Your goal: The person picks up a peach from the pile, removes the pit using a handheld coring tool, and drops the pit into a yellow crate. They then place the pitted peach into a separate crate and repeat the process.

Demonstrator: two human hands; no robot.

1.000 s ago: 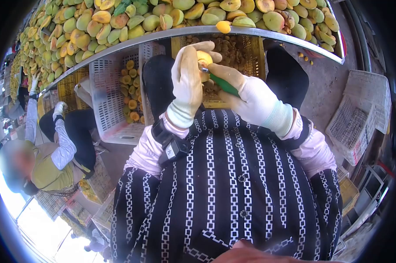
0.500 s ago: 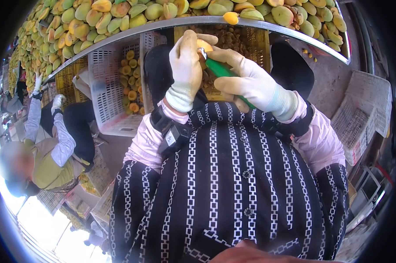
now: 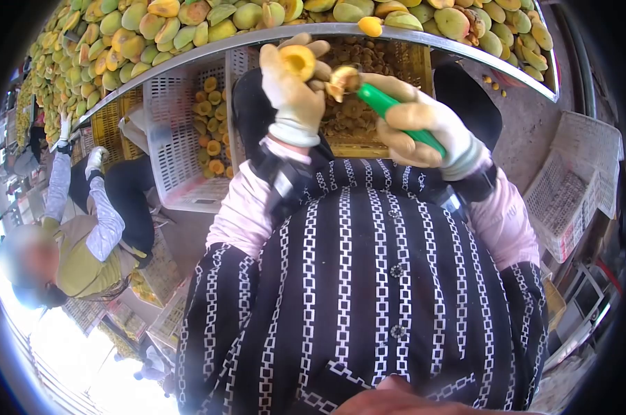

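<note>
My left hand (image 3: 291, 86), in a white glove with tan-coated fingers, holds a yellow peach half (image 3: 298, 62) whose hollowed cut face shows. In my right hand (image 3: 423, 124), gloved alike, is a green-handled pitting tool (image 3: 399, 117). A brownish piece, seemingly a peach pit with flesh (image 3: 342, 82), sits at the tool's tip, a little apart from the peach half. The tool's metal end is mostly hidden. Below both hands stands a yellow crate (image 3: 358, 150) holding many brownish pits and scraps.
A metal-edged table (image 3: 209, 50) heaped with peach halves (image 3: 247, 17) curves across the front. On the left, a white crate (image 3: 178, 149) contains hollowed halves. Another person (image 3: 84, 249) sits further left. White crates (image 3: 569, 187) stand at the right, near scraps on the floor.
My hands have moved apart. The peach half has turned to show its hollow, and the brownish piece is now out of it on the tool's tip.
</note>
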